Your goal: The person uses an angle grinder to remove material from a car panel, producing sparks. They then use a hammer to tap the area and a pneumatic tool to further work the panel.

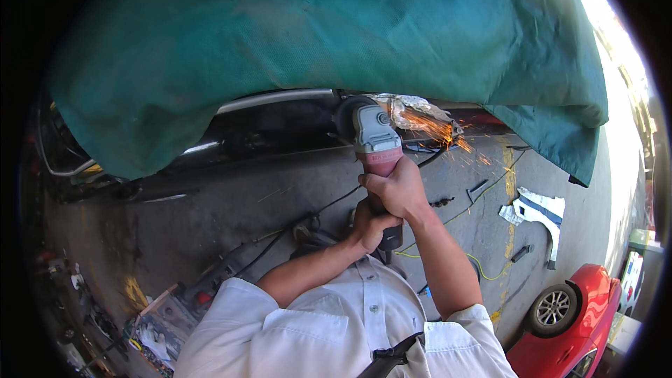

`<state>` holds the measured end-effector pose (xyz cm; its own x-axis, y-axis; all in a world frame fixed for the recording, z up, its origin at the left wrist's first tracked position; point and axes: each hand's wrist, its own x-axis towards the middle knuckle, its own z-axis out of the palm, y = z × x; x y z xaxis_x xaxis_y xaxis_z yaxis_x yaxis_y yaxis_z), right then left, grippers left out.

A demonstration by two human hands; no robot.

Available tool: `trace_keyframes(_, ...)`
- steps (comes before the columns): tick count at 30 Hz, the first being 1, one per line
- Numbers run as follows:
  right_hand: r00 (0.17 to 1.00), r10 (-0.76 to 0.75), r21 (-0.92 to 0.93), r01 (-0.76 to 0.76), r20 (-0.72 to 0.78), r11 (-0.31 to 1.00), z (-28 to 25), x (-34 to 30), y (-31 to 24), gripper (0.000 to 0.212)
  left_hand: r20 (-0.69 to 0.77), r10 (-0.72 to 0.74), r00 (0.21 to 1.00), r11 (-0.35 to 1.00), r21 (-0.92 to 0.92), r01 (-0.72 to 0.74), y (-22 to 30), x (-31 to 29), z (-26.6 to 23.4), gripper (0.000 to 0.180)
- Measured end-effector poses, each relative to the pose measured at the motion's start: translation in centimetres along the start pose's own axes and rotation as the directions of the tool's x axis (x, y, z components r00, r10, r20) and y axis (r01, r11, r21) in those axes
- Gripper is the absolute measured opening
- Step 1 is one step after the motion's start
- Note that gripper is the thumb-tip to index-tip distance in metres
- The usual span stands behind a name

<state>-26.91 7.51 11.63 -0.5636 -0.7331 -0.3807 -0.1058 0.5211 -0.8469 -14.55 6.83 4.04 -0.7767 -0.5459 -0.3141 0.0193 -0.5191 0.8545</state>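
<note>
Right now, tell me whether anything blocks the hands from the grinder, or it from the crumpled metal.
Nothing visible: left hand and right hand grip the grinder; sparks fly over the crumpled metal.

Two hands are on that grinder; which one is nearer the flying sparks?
The right hand, on the grinder just below its grey head. The left hand holds it lower, by the dark rear end, farther from the sparks.

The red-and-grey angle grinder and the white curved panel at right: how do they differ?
The grinder is gripped by the bare left hand and right hand; the panel lies on the grey floor. Orange sparks fly near the grinder; none near the panel. The grinder has a straight body; the panel is arched.
</note>
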Motion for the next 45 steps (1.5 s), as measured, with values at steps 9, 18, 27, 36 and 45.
trace_keyframes(9, 0.998, -0.018, -0.043, 0.016, -0.056, 0.999, 0.6, -0.4, -0.4, 0.049, 0.038, -0.056, 0.998, 0.998, 0.044, 0.054, -0.1, 0.1, -1.2, 0.042)
trace_keyframes(18, 0.977, 0.025, -0.181, -0.064, -0.210, 0.981, 1.3, -1.2, -1.6, 0.055, 0.307, -0.035, 0.951, 0.988, -0.134, 0.080, -2.6, 2.1, -2.5, 0.048)
trace_keyframes(27, 0.973, -0.002, -0.223, -0.051, -0.231, 0.973, 2.3, -1.0, -2.1, 0.054, 0.298, 0.002, 0.955, 0.999, -0.033, 0.008, -2.1, 2.3, -3.3, 0.047)
trace_keyframes(36, 0.964, 0.054, -0.172, -0.101, -0.259, 0.980, 2.8, -0.8, -2.4, 0.050, 0.297, -0.018, 0.955, 0.996, -0.076, 0.042, -0.3, 1.7, -3.6, 0.040)
trace_keyframes(45, 0.953, 0.018, -0.178, -0.075, -0.302, 0.981, 3.4, -1.0, -2.3, 0.052, 0.304, -0.073, 0.950, 0.990, -0.094, 0.106, -0.1, 1.7, -4.3, 0.037)
